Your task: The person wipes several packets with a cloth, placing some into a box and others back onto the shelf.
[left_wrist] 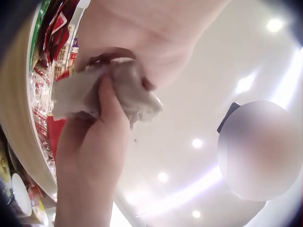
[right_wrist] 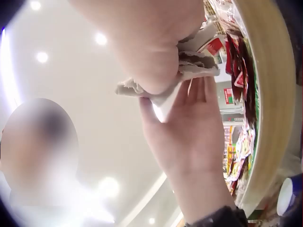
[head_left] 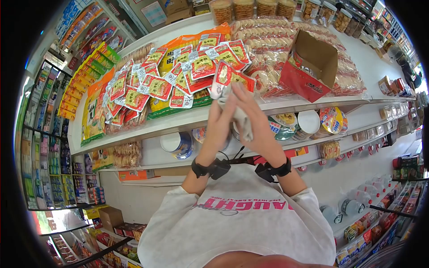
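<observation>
My left hand (head_left: 220, 121) and right hand (head_left: 254, 117) meet over the shelf's front edge, around a grey cloth (head_left: 242, 123) and a red-and-white snack packet (head_left: 232, 79). The packet juts out beyond my fingertips, its lower part hidden by hands and cloth. In the left wrist view, my right hand (left_wrist: 94, 142) grips the bunched cloth (left_wrist: 130, 87) with its thumb across it. My left hand (right_wrist: 191, 127) is at the packet's lower end, its fingers running up behind the cloth in the right wrist view. Similar packets (head_left: 201, 64) lie heaped just beyond.
An open red cardboard box (head_left: 308, 71) stands right of the hands on bagged round crackers (head_left: 263, 53). Large orange-and-green bags (head_left: 95, 105) lie left. Instant noodle tubs (head_left: 177, 144) stand on the lower shelf. Tall cookie jars (head_left: 246, 11) line the far edge.
</observation>
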`<action>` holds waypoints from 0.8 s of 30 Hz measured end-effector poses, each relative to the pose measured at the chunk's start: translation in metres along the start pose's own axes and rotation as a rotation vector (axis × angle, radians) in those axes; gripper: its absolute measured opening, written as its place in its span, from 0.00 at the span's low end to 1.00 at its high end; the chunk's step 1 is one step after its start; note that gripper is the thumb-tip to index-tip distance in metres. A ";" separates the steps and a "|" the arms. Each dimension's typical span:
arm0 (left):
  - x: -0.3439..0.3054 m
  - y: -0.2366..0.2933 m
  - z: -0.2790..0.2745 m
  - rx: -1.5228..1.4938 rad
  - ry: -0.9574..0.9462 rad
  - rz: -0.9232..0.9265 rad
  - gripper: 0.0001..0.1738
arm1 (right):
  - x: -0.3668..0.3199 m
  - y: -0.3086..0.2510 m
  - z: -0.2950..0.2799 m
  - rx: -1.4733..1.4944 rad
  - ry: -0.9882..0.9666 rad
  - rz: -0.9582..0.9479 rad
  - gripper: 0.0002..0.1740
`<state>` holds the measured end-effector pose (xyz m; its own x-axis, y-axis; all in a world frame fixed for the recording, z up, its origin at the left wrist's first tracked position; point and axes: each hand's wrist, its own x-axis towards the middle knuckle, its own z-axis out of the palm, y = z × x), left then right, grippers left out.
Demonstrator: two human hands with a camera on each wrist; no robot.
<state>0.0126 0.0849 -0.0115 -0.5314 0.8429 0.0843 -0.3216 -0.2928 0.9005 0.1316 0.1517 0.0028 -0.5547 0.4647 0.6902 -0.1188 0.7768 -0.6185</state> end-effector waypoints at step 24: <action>0.007 0.016 -0.010 0.032 0.038 0.058 0.14 | -0.008 0.017 -0.014 0.553 0.239 0.661 0.22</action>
<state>-0.0036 0.0819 -0.0010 -0.5781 0.8069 0.1215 -0.2643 -0.3260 0.9077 0.1457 0.1668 -0.0082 -0.4714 0.8690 0.1506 -0.2502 0.0320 -0.9677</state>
